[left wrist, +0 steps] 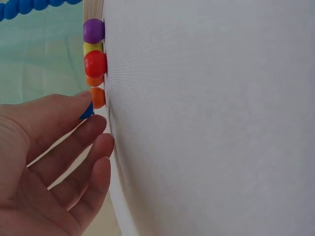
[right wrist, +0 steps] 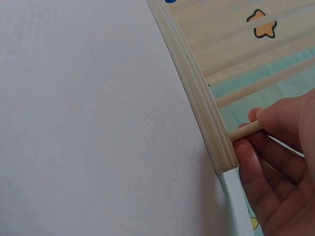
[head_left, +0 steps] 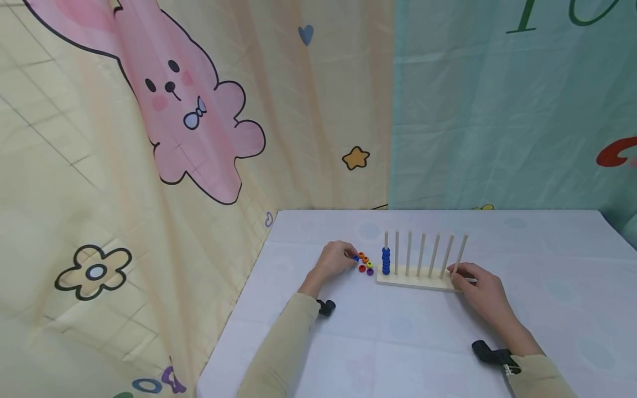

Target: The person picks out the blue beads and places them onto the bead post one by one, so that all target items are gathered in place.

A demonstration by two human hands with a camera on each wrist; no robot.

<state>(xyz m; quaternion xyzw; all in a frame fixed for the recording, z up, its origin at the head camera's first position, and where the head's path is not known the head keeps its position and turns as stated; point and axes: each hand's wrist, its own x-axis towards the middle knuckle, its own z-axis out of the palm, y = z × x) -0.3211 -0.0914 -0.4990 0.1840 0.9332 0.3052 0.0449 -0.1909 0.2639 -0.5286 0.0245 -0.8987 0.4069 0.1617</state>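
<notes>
My left hand (head_left: 332, 258) pinches a blue bead (left wrist: 86, 113) between thumb and forefinger, low over the tabletop. Just to its right lie several loose beads, among them a red bead (left wrist: 95, 64) and a purple bead (left wrist: 94, 31). The wooden peg rack (head_left: 420, 281) has a row of upright pegs, and its leftmost one carries a stack of blue beads (head_left: 386, 261). At the rack's right end, my right hand (head_left: 481, 288) grips the last peg (right wrist: 245, 131) near its foot, with fingers against the base. The other pegs bear no beads.
A white cloth covers the table (head_left: 388, 342). Printed curtains (head_left: 308, 110) hang behind and along the left side of it. Each wrist wears a black camera mount, such as the right one (head_left: 492, 354).
</notes>
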